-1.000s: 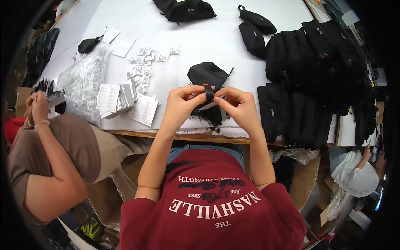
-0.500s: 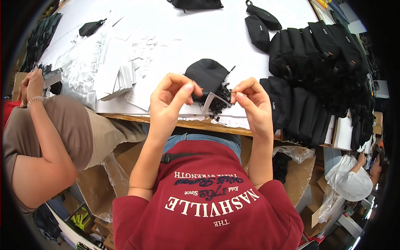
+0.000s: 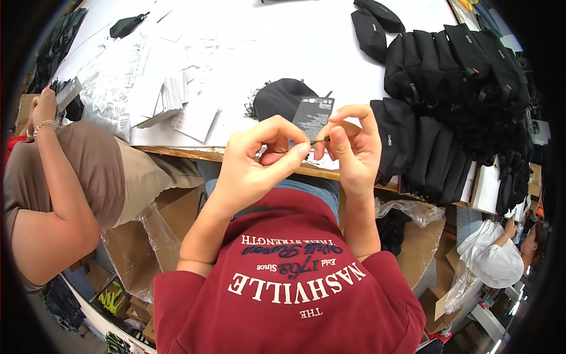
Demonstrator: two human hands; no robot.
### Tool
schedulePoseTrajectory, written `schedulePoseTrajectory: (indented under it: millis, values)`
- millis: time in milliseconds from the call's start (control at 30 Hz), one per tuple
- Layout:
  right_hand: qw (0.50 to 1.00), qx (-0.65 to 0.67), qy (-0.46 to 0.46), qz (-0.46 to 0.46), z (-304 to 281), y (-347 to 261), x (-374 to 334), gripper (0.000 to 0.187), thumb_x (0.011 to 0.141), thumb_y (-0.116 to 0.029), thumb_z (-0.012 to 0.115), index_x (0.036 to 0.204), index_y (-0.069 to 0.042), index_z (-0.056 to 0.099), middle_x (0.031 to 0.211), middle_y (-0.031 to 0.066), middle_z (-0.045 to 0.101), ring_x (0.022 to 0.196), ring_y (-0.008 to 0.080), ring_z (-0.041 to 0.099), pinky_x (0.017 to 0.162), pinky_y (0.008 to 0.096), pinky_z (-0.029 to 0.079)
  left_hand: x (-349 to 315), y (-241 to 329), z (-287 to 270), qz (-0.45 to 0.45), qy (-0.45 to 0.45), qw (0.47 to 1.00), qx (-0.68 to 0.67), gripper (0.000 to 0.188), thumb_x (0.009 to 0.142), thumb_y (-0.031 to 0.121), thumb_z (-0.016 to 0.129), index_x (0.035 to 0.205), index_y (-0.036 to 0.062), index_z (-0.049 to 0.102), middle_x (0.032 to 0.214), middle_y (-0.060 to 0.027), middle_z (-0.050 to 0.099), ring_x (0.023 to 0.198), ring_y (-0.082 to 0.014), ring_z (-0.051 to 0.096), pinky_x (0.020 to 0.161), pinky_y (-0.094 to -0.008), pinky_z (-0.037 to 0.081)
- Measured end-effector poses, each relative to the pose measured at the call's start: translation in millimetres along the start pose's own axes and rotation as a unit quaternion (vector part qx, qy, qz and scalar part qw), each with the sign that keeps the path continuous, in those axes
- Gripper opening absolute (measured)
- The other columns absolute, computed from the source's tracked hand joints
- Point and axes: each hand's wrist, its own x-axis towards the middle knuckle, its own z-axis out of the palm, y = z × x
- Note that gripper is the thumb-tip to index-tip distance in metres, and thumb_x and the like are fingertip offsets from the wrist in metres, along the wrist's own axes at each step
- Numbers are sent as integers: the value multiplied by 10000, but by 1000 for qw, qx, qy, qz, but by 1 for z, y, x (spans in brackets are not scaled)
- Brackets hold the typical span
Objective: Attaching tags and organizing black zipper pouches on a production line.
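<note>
Both of my hands meet over the near edge of the table, fingertips almost touching. A thin dark string [image 3: 319, 140] runs between them. My left hand [image 3: 259, 159] pinches one part of it with thumb and forefinger, and my right hand [image 3: 354, 147] pinches it from the other side. Just beyond my fingers is a dark printed hang tag [image 3: 312, 115], its lower part hidden by my hands. Behind the tag, a small black fabric pouch [image 3: 282, 97] lies on the white tabletop. Black strands show at the pouch's left side.
Several black pouches [image 3: 436, 65] stand in rows at the right, with tangled black cords [image 3: 471, 130] among them. Paper cards [image 3: 168, 97] and clear plastic bags [image 3: 106, 82] lie left. A co-worker [image 3: 65, 177] stands at my left. Open cardboard boxes [image 3: 132, 259] sit below the table.
My hands have come together, the left one moving right and closer to the right. The tag now stands upright with its dark face showing. Black strands now show left of the pouch.
</note>
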Motion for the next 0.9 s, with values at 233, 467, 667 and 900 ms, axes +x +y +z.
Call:
schedulePoseTrajectory:
  millis: [233,467,667,900]
  values:
    - [998,17,54,5,11,1,-5,132,913,-47,593,998,-55,493,801,-20,557,673,12,459,580,171,345,-1,-1,6,-9,-17,999,26,54,810,31,654,806,43,602,548,76,324,509,-12,259,464,-215,196]
    - [995,9,98,-15,18,7,-9,135,906,-23,590,997,-49,494,826,-3,555,683,18,479,597,163,358,0,-4,9,16,-2,998,53,55,801,20,650,807,38,598,535,72,308,500,-16,246,456,-220,190]
    - [985,-86,115,-97,21,11,-10,161,884,19,598,997,-38,498,847,14,574,675,19,497,579,161,369,-2,-6,13,26,11,997,67,50,808,24,650,814,34,602,525,67,322,492,-17,252,448,-219,198]
    - [953,-234,76,-178,14,13,-6,129,870,28,611,945,-24,520,748,12,600,562,12,477,495,164,350,1,-4,12,39,6,995,87,41,817,26,648,826,31,609,530,60,355,496,-13,273,447,-211,213]
